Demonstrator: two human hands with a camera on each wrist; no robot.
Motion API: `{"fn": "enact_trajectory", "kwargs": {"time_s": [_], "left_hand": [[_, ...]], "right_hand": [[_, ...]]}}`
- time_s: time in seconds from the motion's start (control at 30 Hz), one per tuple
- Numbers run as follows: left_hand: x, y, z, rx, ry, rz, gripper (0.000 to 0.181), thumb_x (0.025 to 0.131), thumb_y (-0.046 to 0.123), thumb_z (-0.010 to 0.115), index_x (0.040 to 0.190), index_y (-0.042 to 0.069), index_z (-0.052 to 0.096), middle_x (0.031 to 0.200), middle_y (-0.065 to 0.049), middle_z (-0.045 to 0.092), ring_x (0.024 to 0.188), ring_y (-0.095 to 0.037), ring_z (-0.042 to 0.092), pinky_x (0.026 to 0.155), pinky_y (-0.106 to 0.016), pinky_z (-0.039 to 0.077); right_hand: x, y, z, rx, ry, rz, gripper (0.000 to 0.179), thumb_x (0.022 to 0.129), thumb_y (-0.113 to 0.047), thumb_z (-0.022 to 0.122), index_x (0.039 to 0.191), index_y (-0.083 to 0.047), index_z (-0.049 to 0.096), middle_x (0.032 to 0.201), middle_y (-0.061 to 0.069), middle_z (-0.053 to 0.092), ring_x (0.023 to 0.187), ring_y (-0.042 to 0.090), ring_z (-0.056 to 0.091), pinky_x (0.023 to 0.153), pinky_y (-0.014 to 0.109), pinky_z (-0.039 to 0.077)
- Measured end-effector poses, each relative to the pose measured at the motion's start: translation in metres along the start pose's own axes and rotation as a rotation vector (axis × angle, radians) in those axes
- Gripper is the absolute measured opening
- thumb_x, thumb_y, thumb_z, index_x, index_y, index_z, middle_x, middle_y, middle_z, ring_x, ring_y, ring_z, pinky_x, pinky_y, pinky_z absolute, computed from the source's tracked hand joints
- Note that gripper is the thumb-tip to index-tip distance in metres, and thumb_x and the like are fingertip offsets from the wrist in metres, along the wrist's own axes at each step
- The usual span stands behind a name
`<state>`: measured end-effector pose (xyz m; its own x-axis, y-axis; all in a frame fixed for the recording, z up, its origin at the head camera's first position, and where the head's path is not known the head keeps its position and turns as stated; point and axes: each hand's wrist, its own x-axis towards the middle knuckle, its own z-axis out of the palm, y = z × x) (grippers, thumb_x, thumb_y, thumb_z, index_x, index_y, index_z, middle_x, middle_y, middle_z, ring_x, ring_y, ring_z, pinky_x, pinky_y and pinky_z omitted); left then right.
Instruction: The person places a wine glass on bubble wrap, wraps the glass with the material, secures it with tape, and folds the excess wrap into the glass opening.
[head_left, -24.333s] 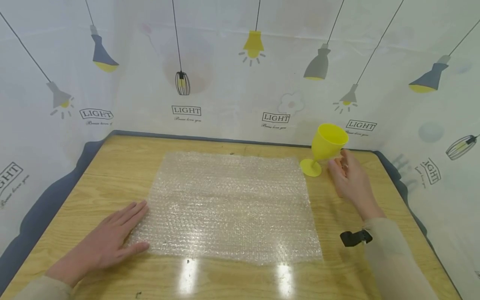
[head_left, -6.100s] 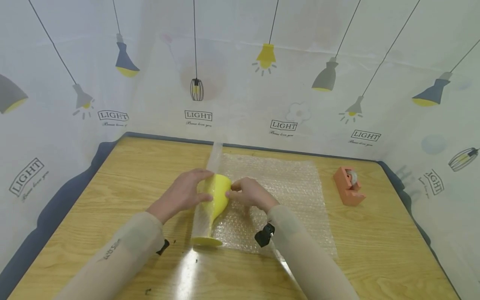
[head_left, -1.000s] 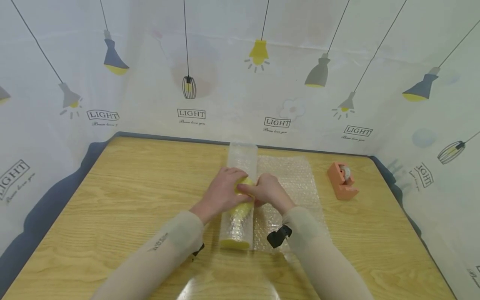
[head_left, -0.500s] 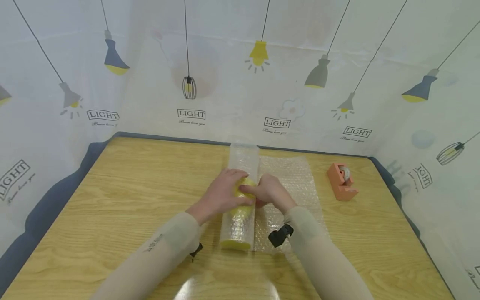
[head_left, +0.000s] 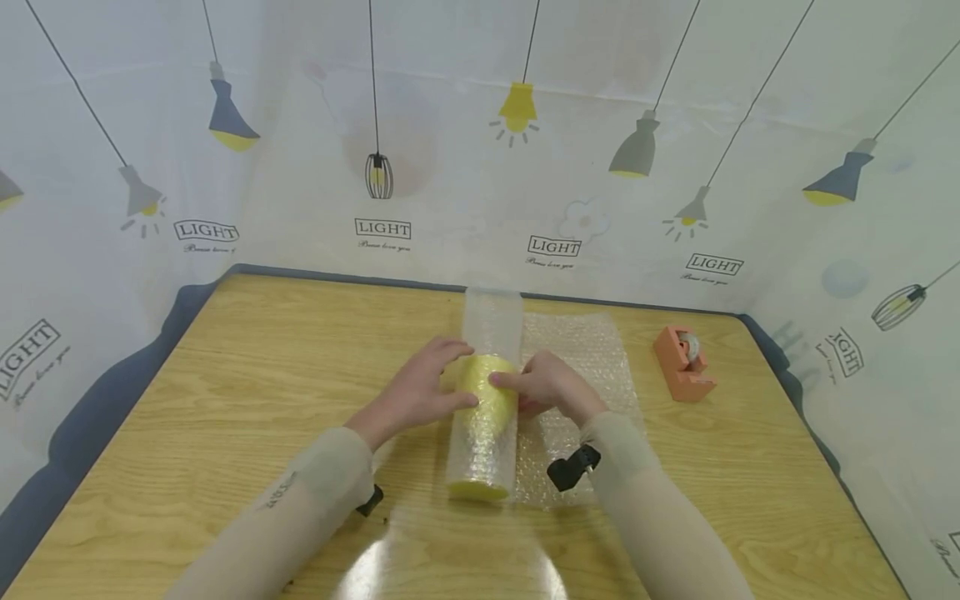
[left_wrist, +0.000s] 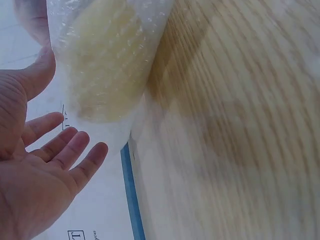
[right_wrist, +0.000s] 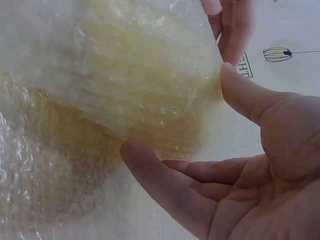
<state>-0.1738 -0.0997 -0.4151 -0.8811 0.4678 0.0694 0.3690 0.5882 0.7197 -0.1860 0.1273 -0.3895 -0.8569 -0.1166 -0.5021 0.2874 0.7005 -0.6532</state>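
Observation:
A yellow goblet (head_left: 480,492) lies on its side, rolled inside clear bubble wrap (head_left: 491,325), its foot showing at the near end. My right hand (head_left: 551,383) holds the roll from the right, thumb on top and fingers at its lower side. Its fingers (right_wrist: 170,190) curve around the wrapped cup in the right wrist view. My left hand (head_left: 420,387) is at the roll's left side with thumb and fingers spread. In the left wrist view the extended fingers (left_wrist: 75,150) stand off the wrapped goblet (left_wrist: 105,65), the thumb close beside it.
The unrolled part of the bubble wrap (head_left: 585,350) lies flat to the right of the roll. Farther right stands an orange tape dispenser (head_left: 682,367) with a roll of tape. The wooden table (head_left: 262,367) is backed by a curtain (head_left: 450,167) printed with lamps.
Over the last second the roll shifts slightly right, and my left hand loosens and draws back left. Earlier the goblet stood upright at the right, then lay at the wrap's left edge.

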Motion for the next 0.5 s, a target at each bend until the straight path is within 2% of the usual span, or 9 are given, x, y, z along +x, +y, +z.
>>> {"fn": "enact_trajectory", "kwargs": {"time_s": [0.1,0.17,0.23,0.3,0.37,0.43,0.5], "left_hand": [[-0.001,-0.003,0.0,0.004,-0.015,-0.016,0.074,0.089,0.031,0.082,0.152,0.009,0.049,0.157,-0.012,0.044,0.142,-0.034,0.045,0.117,-0.055,0.04],[0.0,-0.003,0.002,0.016,-0.022,-0.022,0.075,0.089,0.032,0.082,0.152,0.01,0.048,0.158,-0.012,0.044,0.143,-0.034,0.044,0.118,-0.056,0.038],[0.0,-0.002,0.004,0.03,-0.024,-0.026,0.076,0.088,0.034,0.082,0.152,0.01,0.048,0.158,-0.011,0.045,0.144,-0.033,0.043,0.12,-0.055,0.035],[0.001,-0.001,0.006,0.043,-0.019,-0.026,0.077,0.087,0.035,0.083,0.152,0.009,0.049,0.157,-0.011,0.046,0.144,-0.033,0.044,0.12,-0.054,0.035],[0.001,-0.001,0.007,0.052,-0.009,-0.025,0.078,0.086,0.036,0.084,0.151,0.007,0.049,0.155,-0.012,0.048,0.143,-0.033,0.045,0.12,-0.053,0.036],[0.002,0.001,0.009,0.054,-0.001,-0.03,0.079,0.085,0.036,0.085,0.15,0.005,0.05,0.153,-0.014,0.05,0.141,-0.034,0.047,0.119,-0.054,0.038],[0.002,0.002,0.011,0.05,0.003,-0.042,0.08,0.085,0.037,0.085,0.15,0.005,0.05,0.152,-0.014,0.051,0.139,-0.034,0.049,0.118,-0.054,0.039]], "right_hand": [[0.002,0.002,-0.003,-0.023,-0.019,-0.001,0.054,0.094,-0.05,0.073,0.101,0.003,0.069,0.095,0.014,0.076,0.082,0.025,0.077,0.097,0.049,0.057],[0.002,0.004,-0.006,-0.046,-0.024,-0.007,0.052,0.094,-0.051,0.072,0.099,0.001,0.07,0.094,0.013,0.075,0.083,0.023,0.074,0.092,0.045,0.059],[0.002,0.006,-0.008,-0.093,-0.019,-0.015,0.051,0.094,-0.053,0.071,0.09,-0.002,0.07,0.084,0.007,0.07,0.077,0.019,0.067,0.082,0.039,0.058],[0.003,0.008,-0.01,-0.153,-0.011,-0.02,0.052,0.094,-0.056,0.069,0.076,-0.007,0.066,0.069,0.001,0.059,0.067,0.015,0.054,0.069,0.033,0.052],[0.003,0.01,-0.012,-0.197,-0.003,-0.025,0.056,0.093,-0.059,0.068,0.067,-0.01,0.06,0.061,-0.003,0.047,0.062,0.014,0.043,0.062,0.031,0.043],[0.003,0.012,-0.013,-0.219,0.005,-0.026,0.058,0.093,-0.06,0.067,0.066,-0.01,0.06,0.06,-0.004,0.046,0.062,0.015,0.044,0.062,0.032,0.044],[0.003,0.015,-0.015,-0.221,0.002,-0.03,0.059,0.094,-0.061,0.066,0.07,-0.006,0.065,0.065,0.0,0.054,0.067,0.017,0.051,0.067,0.036,0.05]]}}
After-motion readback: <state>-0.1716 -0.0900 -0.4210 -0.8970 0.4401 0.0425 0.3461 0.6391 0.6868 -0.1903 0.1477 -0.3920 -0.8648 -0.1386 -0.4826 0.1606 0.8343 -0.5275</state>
